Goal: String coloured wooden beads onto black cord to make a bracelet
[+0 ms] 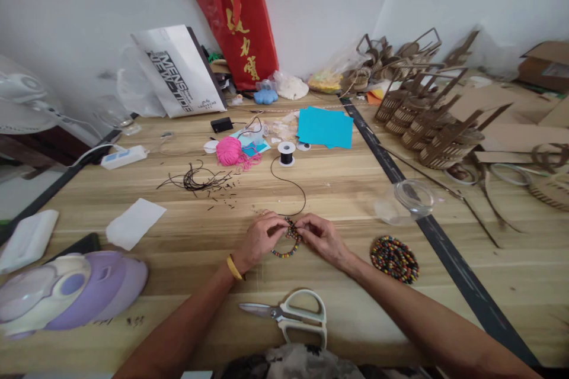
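Note:
A string of small multicoloured beads (285, 254) hangs in a loop between my two hands, just above the table. The fingers of my left hand (262, 237) pinch its left end, and a yellow band circles that wrist. From the other side, my right hand (320, 237) pinches the beads near the top of the loop. Black cord (304, 196) runs from close to my fingers back to a white spool (287, 155). Scissors with pale handles (306, 311) lie near my body. A coiled heap of beads (395, 259) rests beside my right forearm.
Cut black cords (195, 179) and pink yarn (229, 151) lie at the back left, near blue sheets (324, 127). A clear jar (413, 198) stands right, before woven baskets (427, 124). A purple device (98, 290) and white paper (136, 223) occupy the left.

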Available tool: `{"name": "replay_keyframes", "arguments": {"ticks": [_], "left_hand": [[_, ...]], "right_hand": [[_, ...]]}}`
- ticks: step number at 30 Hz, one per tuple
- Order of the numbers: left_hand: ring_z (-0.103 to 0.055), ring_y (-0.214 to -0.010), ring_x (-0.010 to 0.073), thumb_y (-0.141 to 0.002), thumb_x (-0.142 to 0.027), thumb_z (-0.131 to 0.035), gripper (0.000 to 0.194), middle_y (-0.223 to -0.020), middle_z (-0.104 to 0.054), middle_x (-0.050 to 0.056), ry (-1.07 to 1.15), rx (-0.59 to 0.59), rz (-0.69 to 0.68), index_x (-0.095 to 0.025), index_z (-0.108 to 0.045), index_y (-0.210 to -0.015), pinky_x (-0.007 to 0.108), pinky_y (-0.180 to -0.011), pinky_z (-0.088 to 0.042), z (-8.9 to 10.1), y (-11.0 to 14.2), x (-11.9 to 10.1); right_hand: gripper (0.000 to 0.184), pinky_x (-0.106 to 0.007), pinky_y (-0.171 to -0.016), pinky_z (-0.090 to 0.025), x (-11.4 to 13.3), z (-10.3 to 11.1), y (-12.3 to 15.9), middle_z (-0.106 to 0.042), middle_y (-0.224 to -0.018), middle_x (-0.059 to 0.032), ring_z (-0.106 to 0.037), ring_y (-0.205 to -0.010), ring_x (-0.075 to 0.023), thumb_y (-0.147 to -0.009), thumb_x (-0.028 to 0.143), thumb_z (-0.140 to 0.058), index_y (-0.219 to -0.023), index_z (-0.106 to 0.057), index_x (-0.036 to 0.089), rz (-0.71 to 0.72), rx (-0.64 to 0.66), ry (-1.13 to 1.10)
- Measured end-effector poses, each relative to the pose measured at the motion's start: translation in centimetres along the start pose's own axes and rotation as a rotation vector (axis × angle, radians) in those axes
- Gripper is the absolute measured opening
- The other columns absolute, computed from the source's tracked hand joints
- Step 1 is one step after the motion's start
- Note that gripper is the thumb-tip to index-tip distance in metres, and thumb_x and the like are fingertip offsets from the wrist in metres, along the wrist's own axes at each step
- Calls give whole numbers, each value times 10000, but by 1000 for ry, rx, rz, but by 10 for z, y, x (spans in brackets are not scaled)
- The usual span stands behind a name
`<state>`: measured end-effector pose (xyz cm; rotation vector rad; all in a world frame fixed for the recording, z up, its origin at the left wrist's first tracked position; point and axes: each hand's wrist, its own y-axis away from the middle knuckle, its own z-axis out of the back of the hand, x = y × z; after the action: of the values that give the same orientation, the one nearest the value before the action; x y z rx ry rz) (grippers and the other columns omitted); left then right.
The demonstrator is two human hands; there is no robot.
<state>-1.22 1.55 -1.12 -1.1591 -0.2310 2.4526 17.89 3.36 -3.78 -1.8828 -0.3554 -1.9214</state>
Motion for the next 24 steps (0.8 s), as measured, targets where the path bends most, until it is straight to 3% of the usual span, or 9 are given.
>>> {"name": "replay_keyframes", "arguments": {"ticks": [13, 24], "left_hand": [[-508, -873, 192, -857, -185, -571, 109, -848, -618, 56, -236, 186, -115, -161, -675, -835, 337, -821, -438, 1, 3, -3], [-520, -882, 191, -871, -183, -541, 132, -857, -623, 59, -243, 198, -108, -164, -671, -856, 360, -844, -429, 1, 4, 0]], "right_hand": [[262, -232, -514, -373, 2, -1, 0, -539, -655, 3, -457, -552, -108, -816, 420, -609, -845, -581, 161, -33, -13, -5], [292, -214, -488, -368, 5, 0, -1, -524, -624, 17, -447, -527, -90, -791, 440, -632, -829, -582, 155, -44, -23, -31]]}}
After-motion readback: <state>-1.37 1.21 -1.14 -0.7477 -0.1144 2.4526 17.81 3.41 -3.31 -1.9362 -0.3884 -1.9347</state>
